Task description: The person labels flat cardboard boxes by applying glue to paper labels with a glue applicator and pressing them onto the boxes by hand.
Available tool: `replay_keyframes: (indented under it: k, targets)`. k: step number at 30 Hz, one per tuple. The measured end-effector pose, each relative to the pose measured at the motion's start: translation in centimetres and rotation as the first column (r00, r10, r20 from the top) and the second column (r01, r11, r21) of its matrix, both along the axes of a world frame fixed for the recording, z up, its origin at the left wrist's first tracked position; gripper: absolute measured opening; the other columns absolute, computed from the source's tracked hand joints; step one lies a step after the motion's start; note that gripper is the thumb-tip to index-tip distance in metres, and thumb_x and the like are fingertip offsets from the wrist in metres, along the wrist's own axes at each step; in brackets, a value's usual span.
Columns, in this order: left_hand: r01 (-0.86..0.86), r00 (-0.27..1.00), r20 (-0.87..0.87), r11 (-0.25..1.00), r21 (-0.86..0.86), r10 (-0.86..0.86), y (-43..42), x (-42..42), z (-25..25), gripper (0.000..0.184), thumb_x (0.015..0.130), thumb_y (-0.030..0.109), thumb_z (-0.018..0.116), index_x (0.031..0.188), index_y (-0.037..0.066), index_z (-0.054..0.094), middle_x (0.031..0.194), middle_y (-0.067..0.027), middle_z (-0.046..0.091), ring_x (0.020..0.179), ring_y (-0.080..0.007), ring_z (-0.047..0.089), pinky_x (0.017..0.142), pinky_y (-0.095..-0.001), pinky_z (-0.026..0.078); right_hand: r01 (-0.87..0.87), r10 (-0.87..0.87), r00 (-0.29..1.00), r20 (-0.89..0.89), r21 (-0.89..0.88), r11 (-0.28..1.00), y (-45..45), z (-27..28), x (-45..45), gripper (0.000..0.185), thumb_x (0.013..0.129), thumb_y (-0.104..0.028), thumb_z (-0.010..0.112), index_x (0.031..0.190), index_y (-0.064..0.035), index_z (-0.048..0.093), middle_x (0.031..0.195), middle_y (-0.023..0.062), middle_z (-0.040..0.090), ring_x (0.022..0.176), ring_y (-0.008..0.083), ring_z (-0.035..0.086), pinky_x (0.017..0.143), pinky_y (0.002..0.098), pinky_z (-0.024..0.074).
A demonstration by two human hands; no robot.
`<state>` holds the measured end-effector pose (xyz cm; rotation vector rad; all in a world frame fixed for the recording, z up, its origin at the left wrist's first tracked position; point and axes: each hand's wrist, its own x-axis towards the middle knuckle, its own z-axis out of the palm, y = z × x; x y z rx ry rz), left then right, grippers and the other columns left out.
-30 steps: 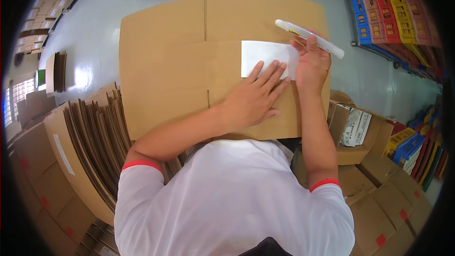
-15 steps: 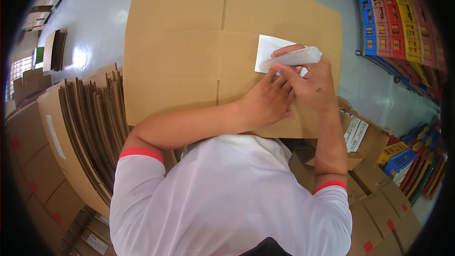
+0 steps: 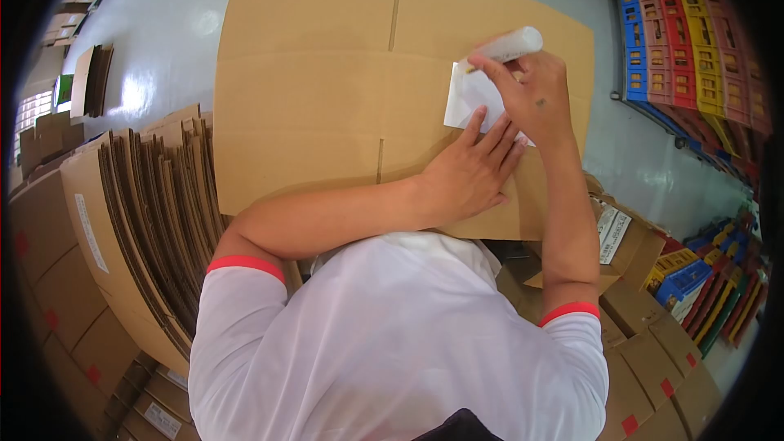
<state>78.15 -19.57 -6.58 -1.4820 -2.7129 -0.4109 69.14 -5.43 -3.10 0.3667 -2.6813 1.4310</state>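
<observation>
A flattened cardboard box [image 3: 310, 90] lies in front of my body, with a white paper sheet [image 3: 461, 102] on its right part. My left hand [image 3: 469, 171] rests flat with fingers spread, its fingertips on the lower edge of the sheet. Above the sheet, my right hand [image 3: 529, 94] is closed around a white translucent tube [image 3: 514, 45], which slants with its narrow end down to the left over the sheet's upper edge. The right hand hides part of the sheet.
Stacked cardboard sheets [image 3: 155, 220] stand upright at the left. Colored crates [image 3: 678, 41] are piled at the upper right. An open carton [image 3: 629, 245] and closed boxes [image 3: 653, 359] sit at the lower right. Grey floor lies beyond the cardboard.
My right hand turned the tube over and brought it down to the sheet, then moved it up toward the sheet's top edge. My left hand stays on the sheet. The view has shifted slightly.
</observation>
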Motion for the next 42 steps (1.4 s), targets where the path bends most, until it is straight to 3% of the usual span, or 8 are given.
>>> replay_keyframes:
  k: [12,14,17,20,27,36,38,42]
  targets:
    - [0.021,0.996,0.082,0.999,-0.035,-0.018,0.0,-0.2,-0.3,0.069,0.097,0.054,0.061,0.141,0.001,0.059,0.139,-0.0147,0.060,0.140,-0.0330,0.047,0.119,-0.0622,0.031,-0.095,0.096,0.981,0.166,-0.014,0.995,-0.3,2.6,3.9,0.017,0.087,-0.011,0.081,0.099,-0.0004,0.077,0.084,0.0093,0.075,0.073,0.0172,0.072,0.069,0.0301,0.0572]
    - [0.012,1.000,0.009,1.000,-0.009,-0.012,0.1,-0.6,-0.2,0.069,0.096,0.054,0.062,0.141,0.002,0.060,0.140,-0.0139,0.060,0.142,-0.0317,0.046,0.119,-0.0620,0.032,0.261,-0.164,0.941,0.295,-0.331,0.907,0.8,2.0,2.3,0.017,0.089,-0.009,0.080,0.100,0.0025,0.076,0.087,0.0096,0.077,0.079,0.0163,0.074,0.073,0.0304,0.0592]
    - [-0.051,0.998,-0.030,0.994,0.099,0.054,0.2,-1.3,-0.1,0.069,0.095,0.055,0.063,0.141,0.004,0.061,0.144,-0.0115,0.059,0.146,-0.0289,0.043,0.119,-0.0641,0.031,0.201,-0.108,0.966,0.233,-0.421,0.885,1.9,1.3,1.1,0.020,0.094,-0.010,0.079,0.106,0.0059,0.073,0.096,0.0068,0.076,0.088,0.0137,0.071,0.075,0.0294,0.0578]
    - [-0.013,1.000,0.028,1.000,0.020,0.013,0.2,-1.7,-0.1,0.073,0.100,0.055,0.057,0.151,0.003,0.053,0.153,-0.0132,0.053,0.150,-0.0314,0.039,0.118,-0.0698,0.028,0.160,-0.127,0.977,0.170,-0.199,0.967,0.7,1.3,1.0,0.022,0.093,-0.011,0.080,0.107,0.0051,0.074,0.095,0.0075,0.076,0.086,0.0145,0.072,0.075,0.0293,0.0582]
    - [-0.041,0.999,0.018,0.998,0.041,0.040,0.2,-1.7,-0.3,0.071,0.096,0.057,0.062,0.146,0.006,0.057,0.149,-0.0102,0.055,0.149,-0.0282,0.040,0.120,-0.0699,0.027,0.128,-0.108,0.987,0.117,-0.189,0.973,-0.1,-0.2,0.1,0.023,0.089,-0.015,0.082,0.099,0.0046,0.076,0.084,0.0116,0.078,0.075,0.0162,0.073,0.068,0.0306,0.0576]
    - [-0.055,0.994,0.101,0.998,0.038,0.051,0.4,-1.8,0.2,0.076,0.098,0.053,0.062,0.157,0.008,0.044,0.165,-0.0125,0.038,0.155,-0.0279,0.031,0.121,-0.0667,0.025,0.351,-0.342,0.935,0.092,-0.123,0.928,8.0,-0.7,2.5,0.025,0.092,-0.018,0.082,0.098,0.0057,0.077,0.083,0.0099,0.077,0.074,0.0112,0.069,0.066,0.0278,0.0541]
    - [-0.040,0.994,0.106,0.998,0.042,0.036,0.5,-1.8,0.2,0.077,0.098,0.053,0.062,0.158,0.008,0.043,0.167,-0.0124,0.035,0.155,-0.0280,0.031,0.122,-0.0662,0.024,0.400,-0.393,0.913,0.106,-0.053,0.915,9.7,-0.2,3.2,0.023,0.096,-0.014,0.078,0.105,0.0066,0.074,0.093,0.0083,0.076,0.084,0.0123,0.071,0.077,0.0285,0.0604]
    - [-0.044,0.992,0.123,0.999,0.015,0.042,0.8,-1.8,0.4,0.077,0.099,0.053,0.061,0.159,0.010,0.040,0.168,-0.0119,0.033,0.156,-0.0281,0.031,0.122,-0.0658,0.023,0.471,-0.465,0.882,0.083,-0.102,0.876,11.7,-0.6,4.1,0.025,0.093,-0.018,0.081,0.102,0.0043,0.076,0.086,0.0077,0.077,0.077,0.0107,0.069,0.070,0.0268,0.0539]
